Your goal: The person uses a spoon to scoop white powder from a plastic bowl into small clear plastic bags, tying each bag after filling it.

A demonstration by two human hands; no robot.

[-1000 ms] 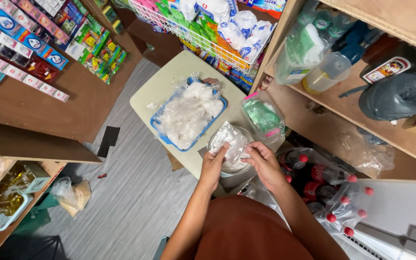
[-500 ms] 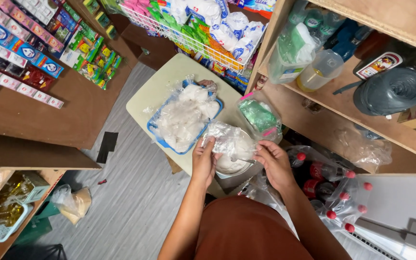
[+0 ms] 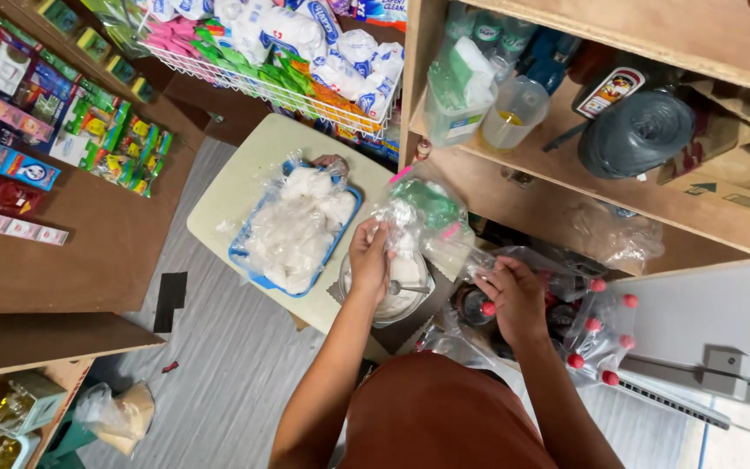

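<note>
My left hand [image 3: 370, 257] pinches the top of a small clear plastic bag [image 3: 397, 221] above a metal bowl [image 3: 399, 295] of white powder with a spoon handle in it. The bowl sits at the near corner of a pale green table [image 3: 234, 187]. My right hand [image 3: 514, 297] is off to the right, fingers down on crinkled clear plastic over a shrink-wrapped pack of red-capped dark bottles [image 3: 596, 330]. Whether it grips the plastic is hidden. A blue tray [image 3: 245, 260] heaped with filled clear bags of white powder lies left of the bowl.
A green-filled plastic bag [image 3: 427, 204] leans at the table's right edge against a wooden shelf [image 3: 531, 195] holding bottles, a jug and a dark plastic roll [image 3: 635, 130]. A wire basket of packets [image 3: 279, 82] hangs behind. A snack-lined counter [image 3: 88, 252] stands left.
Both hands were on the clear bag over the bowl. My right hand has let go and moved right to the bottle pack; my left hand keeps the bag, lifted a little.
</note>
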